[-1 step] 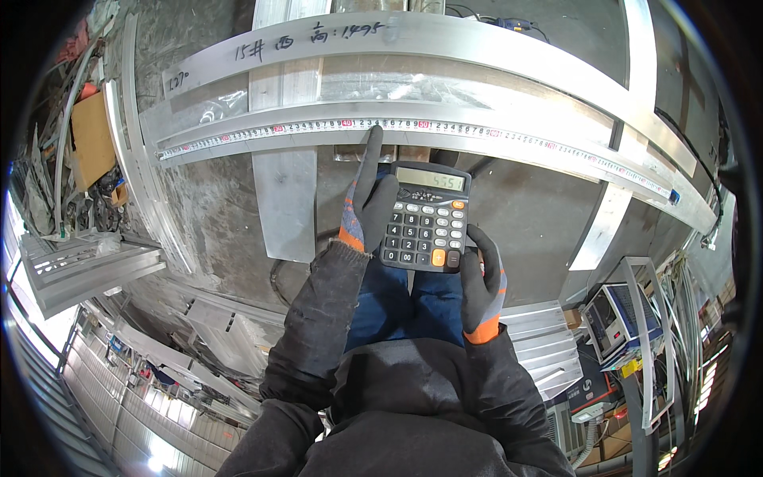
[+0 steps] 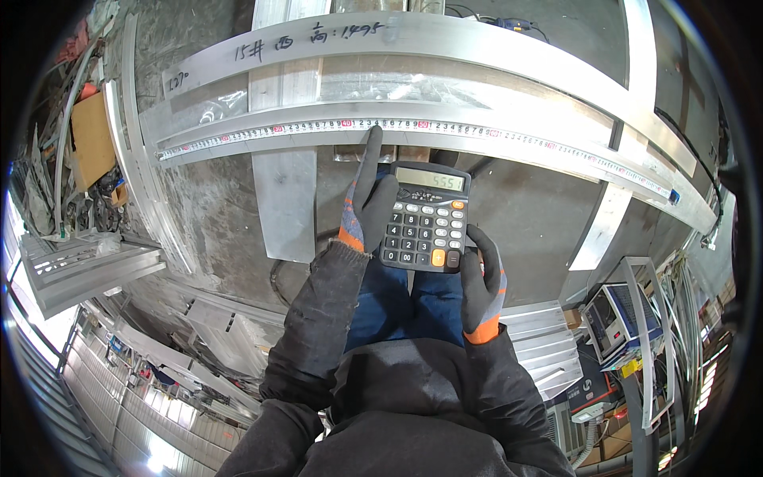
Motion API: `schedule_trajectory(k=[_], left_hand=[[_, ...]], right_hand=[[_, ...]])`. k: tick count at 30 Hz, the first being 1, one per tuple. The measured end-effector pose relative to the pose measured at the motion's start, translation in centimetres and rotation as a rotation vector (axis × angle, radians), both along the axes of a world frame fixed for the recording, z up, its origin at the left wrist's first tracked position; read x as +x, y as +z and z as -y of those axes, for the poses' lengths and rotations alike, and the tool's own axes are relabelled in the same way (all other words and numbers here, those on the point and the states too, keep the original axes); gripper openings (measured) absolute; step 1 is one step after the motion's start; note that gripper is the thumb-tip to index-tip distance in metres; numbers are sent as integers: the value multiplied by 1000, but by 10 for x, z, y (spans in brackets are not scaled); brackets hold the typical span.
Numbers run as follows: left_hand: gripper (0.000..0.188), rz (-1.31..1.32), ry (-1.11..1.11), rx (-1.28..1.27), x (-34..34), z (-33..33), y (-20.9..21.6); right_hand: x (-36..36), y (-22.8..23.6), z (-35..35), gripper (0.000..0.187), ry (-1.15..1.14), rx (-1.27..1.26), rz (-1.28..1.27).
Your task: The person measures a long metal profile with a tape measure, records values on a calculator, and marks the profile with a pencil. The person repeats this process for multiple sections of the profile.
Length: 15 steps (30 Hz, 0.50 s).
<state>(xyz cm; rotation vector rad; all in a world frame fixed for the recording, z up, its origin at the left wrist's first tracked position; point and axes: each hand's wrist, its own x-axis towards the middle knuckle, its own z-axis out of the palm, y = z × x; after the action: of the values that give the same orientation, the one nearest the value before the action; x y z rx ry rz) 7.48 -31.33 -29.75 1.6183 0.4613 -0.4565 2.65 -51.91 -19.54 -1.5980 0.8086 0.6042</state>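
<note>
A black desk calculator (image 2: 433, 215) with grey and orange keys and a lit grey display is held above my lap, turned slightly clockwise. My left hand (image 2: 372, 199), in a dark grey glove with an orange cuff, grips its left edge; some fingers are hidden. From that hand the index finger stretches out to touch a tape measure strip (image 2: 461, 129), white with black and red marks, lying along a long silver metal bar (image 2: 334, 141). At the calculator's lower right corner, my gloved right hand (image 2: 483, 286) is closed on the edge, fingers curled. A small reddish bit shows between them, too small to name.
A wider metal bar (image 2: 445, 40) with black handwriting lies beyond the tape. Flat metal pieces (image 2: 284, 207) cross beneath the bars. Stacked profiles (image 2: 60, 274) and a cardboard piece (image 2: 90, 141) are at left. A blue-and-white machine (image 2: 624, 326) stands at lower right beside metal lengths.
</note>
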Motion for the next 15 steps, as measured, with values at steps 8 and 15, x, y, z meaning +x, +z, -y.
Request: schedule_trajectory(k=[8,15], left_hand=[[83,16,-33,70,3,1,3],[82,-24,-33,34,4,-1,5]], right_hand=[[1,0,2,41,14,-12,-1],[3,2,0,40,5,-12,13]])
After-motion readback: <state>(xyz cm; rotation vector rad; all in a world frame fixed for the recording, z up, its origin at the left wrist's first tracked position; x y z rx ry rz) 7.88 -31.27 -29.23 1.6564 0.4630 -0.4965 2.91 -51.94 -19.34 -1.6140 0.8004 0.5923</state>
